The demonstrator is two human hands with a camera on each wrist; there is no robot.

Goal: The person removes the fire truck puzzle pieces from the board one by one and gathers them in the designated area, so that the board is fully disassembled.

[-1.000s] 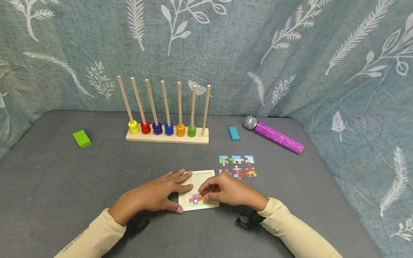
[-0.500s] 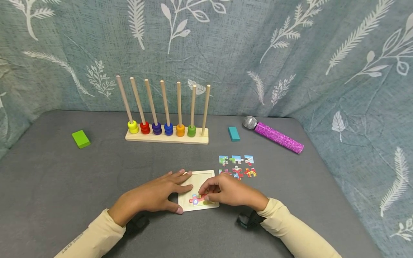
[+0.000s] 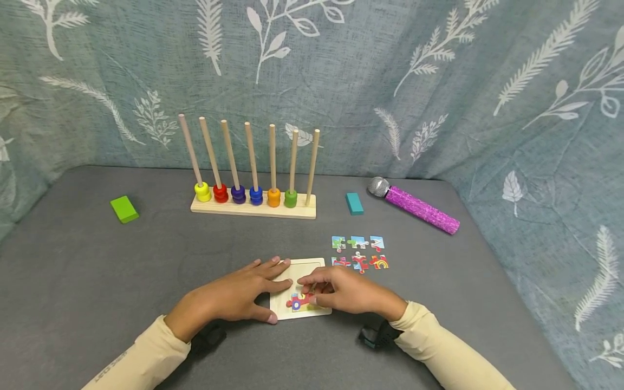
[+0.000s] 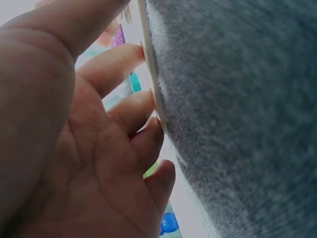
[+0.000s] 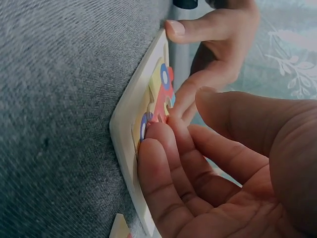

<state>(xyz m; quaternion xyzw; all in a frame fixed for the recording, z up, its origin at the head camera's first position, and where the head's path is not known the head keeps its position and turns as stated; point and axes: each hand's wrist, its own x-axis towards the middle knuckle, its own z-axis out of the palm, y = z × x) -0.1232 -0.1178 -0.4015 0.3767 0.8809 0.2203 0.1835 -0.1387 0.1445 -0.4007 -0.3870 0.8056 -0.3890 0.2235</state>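
A pale wooden puzzle board (image 3: 281,312) lies flat on the grey table near its front. Joined red, blue and yellow puzzle pieces (image 3: 296,304) sit along the board's near side. My left hand (image 3: 236,295) rests with spread fingers on the board's left edge. Over the board's right side is my right hand (image 3: 353,290), partly covering the pieces. In the right wrist view its bent fingertips (image 5: 154,158) touch the pieces and the board, while the thumb stands apart from them. Nothing is pinched there. The left wrist view shows the left fingertips (image 4: 131,52) against the board's edge.
Several loose puzzle pieces (image 3: 358,242) lie in two rows beyond the right hand. Farther back stand a peg rack (image 3: 253,210) with coloured beads, a teal block (image 3: 354,203) and a glittery purple microphone (image 3: 421,209). A green block (image 3: 124,209) lies at the left.
My right fingers have lifted and spread slightly from the pieces, with the thumb now farther from the index finger. The left hand and the board have stayed in place.
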